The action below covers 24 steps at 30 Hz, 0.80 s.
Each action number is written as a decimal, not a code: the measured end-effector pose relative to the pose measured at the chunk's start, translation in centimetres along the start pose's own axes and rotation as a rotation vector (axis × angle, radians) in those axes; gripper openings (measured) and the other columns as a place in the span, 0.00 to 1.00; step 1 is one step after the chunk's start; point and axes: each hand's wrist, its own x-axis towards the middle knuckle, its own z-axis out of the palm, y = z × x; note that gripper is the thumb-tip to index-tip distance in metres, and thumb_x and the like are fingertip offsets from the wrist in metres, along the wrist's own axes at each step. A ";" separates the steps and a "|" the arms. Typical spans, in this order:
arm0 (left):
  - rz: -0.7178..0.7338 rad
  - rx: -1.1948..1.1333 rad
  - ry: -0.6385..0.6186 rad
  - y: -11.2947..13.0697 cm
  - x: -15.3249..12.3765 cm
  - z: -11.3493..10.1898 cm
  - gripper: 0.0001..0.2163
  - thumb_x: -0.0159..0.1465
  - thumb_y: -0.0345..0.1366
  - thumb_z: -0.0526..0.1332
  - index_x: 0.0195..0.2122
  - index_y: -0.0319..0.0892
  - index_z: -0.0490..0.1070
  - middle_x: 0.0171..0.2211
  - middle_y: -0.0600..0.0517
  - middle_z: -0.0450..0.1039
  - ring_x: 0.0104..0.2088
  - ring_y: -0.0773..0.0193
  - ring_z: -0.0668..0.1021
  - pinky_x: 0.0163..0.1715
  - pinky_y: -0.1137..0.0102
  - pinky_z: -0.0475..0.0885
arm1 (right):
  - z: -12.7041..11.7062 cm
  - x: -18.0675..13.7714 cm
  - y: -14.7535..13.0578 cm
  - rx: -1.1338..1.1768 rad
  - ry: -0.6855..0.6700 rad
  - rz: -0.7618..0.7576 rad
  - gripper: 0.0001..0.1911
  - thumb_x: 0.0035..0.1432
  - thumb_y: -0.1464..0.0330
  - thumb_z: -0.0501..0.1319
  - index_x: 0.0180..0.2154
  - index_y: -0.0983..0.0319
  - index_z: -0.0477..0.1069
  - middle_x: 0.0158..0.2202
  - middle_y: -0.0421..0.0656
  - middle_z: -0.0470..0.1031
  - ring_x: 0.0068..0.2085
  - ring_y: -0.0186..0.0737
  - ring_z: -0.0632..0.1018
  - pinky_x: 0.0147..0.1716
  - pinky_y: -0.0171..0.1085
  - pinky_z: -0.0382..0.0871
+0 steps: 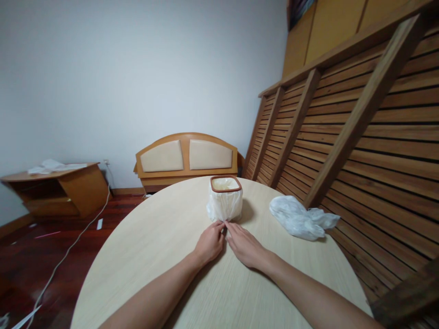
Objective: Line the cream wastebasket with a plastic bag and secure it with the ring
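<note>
A small square bin with a brown rim [213,184] stands on the round pale table. A thin white plastic bag [224,204] lines it and hangs down over its outside. At the bin's near side, low by the tabletop, my left hand [210,241] is closed with its fingertips pinching the gathered bag. My right hand [244,244] meets it there, fingers together and tips on the same gathered plastic. The fingertips touch each other, so the exact grip is partly hidden.
A crumpled white plastic bag [302,218] lies at the table's right side. Slatted wooden panels [343,137] lean close by on the right. Behind the table is a padded headboard [187,157]. A low wooden cabinet [78,192] and a white cable [73,244] are at left.
</note>
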 end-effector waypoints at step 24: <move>0.019 0.287 -0.116 1.0 -0.5 -0.3 0.26 0.64 0.33 0.51 0.63 0.32 0.64 0.64 0.40 0.65 0.66 0.53 0.64 0.70 0.62 0.52 | -5.9 4.7 -0.3 -0.233 0.608 0.010 0.29 0.63 0.68 0.56 0.65 0.61 0.60 0.69 0.50 0.57 0.68 0.56 0.56 0.64 0.55 0.55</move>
